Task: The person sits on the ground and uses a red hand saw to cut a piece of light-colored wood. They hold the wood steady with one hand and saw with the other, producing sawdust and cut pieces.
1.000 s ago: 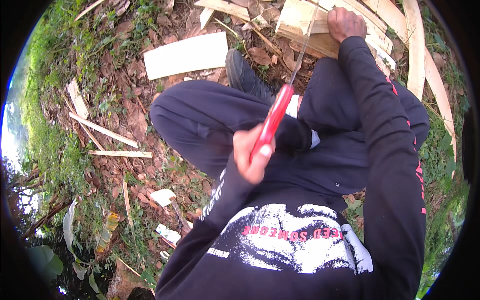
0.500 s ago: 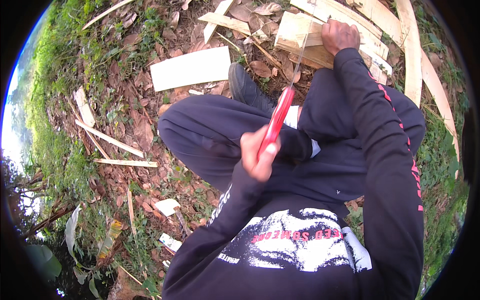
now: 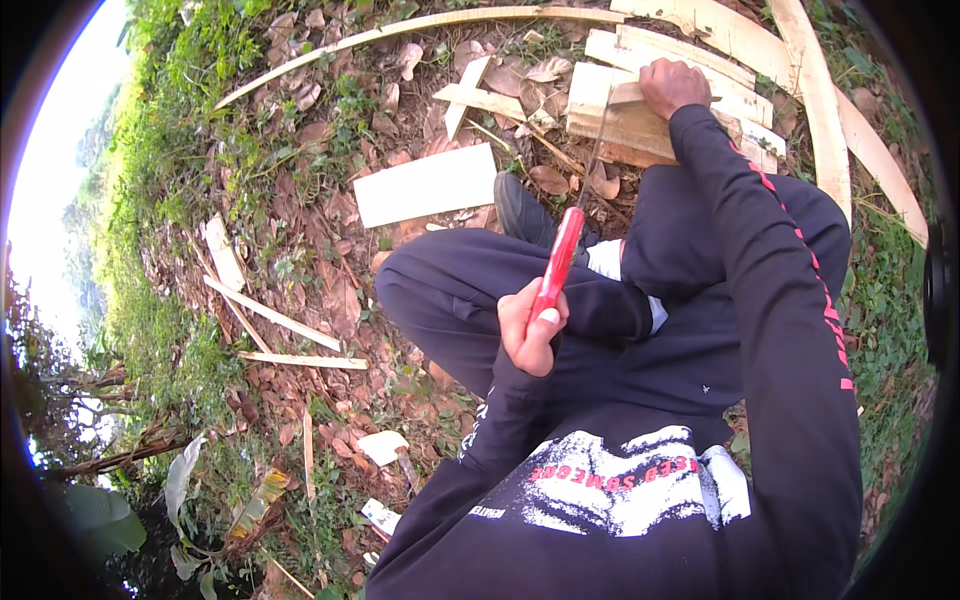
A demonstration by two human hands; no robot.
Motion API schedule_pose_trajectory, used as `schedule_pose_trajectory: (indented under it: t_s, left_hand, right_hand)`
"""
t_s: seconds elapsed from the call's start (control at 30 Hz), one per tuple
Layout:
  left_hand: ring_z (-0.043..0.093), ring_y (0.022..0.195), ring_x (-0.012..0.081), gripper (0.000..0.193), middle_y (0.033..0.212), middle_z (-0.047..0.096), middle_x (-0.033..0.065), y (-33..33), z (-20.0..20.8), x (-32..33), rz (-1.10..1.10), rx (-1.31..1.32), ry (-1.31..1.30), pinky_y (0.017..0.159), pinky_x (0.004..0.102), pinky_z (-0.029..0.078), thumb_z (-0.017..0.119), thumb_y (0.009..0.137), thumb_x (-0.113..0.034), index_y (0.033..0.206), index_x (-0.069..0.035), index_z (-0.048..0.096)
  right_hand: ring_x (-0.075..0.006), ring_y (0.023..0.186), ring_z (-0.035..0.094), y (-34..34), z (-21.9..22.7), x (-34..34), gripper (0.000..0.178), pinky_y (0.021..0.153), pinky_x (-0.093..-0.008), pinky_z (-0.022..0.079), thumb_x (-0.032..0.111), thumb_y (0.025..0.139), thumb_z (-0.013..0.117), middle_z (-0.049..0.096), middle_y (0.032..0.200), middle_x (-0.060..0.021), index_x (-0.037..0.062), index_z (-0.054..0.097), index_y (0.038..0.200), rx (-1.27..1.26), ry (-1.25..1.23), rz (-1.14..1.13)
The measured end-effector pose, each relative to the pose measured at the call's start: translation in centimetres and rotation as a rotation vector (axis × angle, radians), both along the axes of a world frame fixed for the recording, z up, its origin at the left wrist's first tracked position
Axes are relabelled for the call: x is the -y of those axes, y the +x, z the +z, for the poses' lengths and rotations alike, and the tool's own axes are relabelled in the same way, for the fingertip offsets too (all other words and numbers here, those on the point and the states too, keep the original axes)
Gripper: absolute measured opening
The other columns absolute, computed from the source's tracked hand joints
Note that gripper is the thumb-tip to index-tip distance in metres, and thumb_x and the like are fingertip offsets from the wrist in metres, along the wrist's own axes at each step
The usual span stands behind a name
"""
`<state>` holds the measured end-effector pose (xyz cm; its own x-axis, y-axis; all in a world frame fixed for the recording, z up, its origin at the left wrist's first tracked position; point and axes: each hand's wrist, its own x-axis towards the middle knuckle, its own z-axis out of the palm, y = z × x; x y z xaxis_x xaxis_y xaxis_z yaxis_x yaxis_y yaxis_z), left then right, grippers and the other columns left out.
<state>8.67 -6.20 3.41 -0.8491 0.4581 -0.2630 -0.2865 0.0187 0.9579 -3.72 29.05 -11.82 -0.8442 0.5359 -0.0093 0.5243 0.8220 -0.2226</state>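
My left hand (image 3: 532, 328) is wrapped round the lower end of the red handle of a long thin-bladed tool (image 3: 563, 255). Its blade is seen nearly edge-on, so whether it is a saw or a machete I cannot tell. The blade runs up to the end of a small strip of wood (image 3: 625, 93). My right hand (image 3: 675, 87) is closed on that strip and presses down over a thick pale wooden block (image 3: 620, 123). The fingers of my right hand cover the middle of the strip.
Pale planks (image 3: 690, 70) lie beyond the block, and long curved-looking boards (image 3: 820, 110) at the right. A flat rectangular board (image 3: 425, 185) rests on dry leaves beside my shoe (image 3: 522, 210). Thin wood strips (image 3: 275, 315) lie at the left. My bent legs (image 3: 480, 285) are close below.
The handle has tilted more upright and the blade's visible length is shorter, no longer reaching past the wood. My view has shifted, moving the scene rightward and down. My right hand stays at the block.
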Motion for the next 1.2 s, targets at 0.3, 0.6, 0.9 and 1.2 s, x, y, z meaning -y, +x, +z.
schedule_pose_trajectory:
  t_s: [0.3, 0.6, 0.9, 1.2]
  left_hand:
    - [0.041, 0.056, 0.0087, 0.04, 0.07, 0.051, 0.0066, -2.8, 2.5, 2.8, 0.157, -0.093, 0.123, 0.052, 0.0224, 0.03, 0.059, 0.082, -0.033, 0.089, 0.006, 0.056]
    - [0.043, 0.058, 0.0083, 0.027, 0.07, 0.051, 0.0046, -3.6, 1.4, -0.6, 0.055, 0.102, 0.2, 0.056, 0.0224, 0.034, 0.053, 0.081, -0.014, 0.096, 0.008, 0.056]
    - [0.038, 0.054, 0.0047, 0.029, 0.075, 0.049, 0.0034, -3.1, -3.5, -3.3, -0.041, 0.146, 0.187, 0.052, 0.0208, 0.03, 0.052, 0.09, -0.025, 0.089, 0.005, 0.055]
    - [0.036, 0.052, 0.0039, 0.023, 0.065, 0.048, -0.0004, -3.3, -3.7, -3.9, -0.066, 0.14, 0.177, 0.049, 0.0224, 0.026, 0.048, 0.092, -0.017, 0.086, 0.004, 0.056]
  right_hand:
    - [-0.0288, 0.091, 0.065, 2.1, 3.3, 2.4, 0.047, 0.093, -0.046, 0.039, 0.04, 0.089, 0.045, 0.072, 0.086, -0.0167, 0.0035, 0.074, 0.086, -0.155, -0.013, 0.161]
    - [-0.0317, 0.077, 0.067, -0.5, 3.3, 2.8, 0.053, 0.094, -0.0477, 0.038, 0.04, 0.093, 0.04, 0.073, 0.083, -0.0176, 0.0037, 0.076, 0.082, 0.108, -0.064, 0.011]
    - [-0.0313, 0.085, 0.069, -0.6, 3.0, 3.1, 0.049, 0.089, -0.0421, 0.043, 0.04, 0.091, 0.043, 0.073, 0.087, -0.0188, 0.0058, 0.077, 0.085, 0.09, 0.044, 0.012]
    - [-0.0322, 0.087, 0.067, 0.0, 2.8, 1.3, 0.051, 0.089, -0.0436, 0.043, 0.04, 0.094, 0.041, 0.071, 0.084, -0.018, 0.003, 0.075, 0.087, 0.076, 0.051, 0.088]
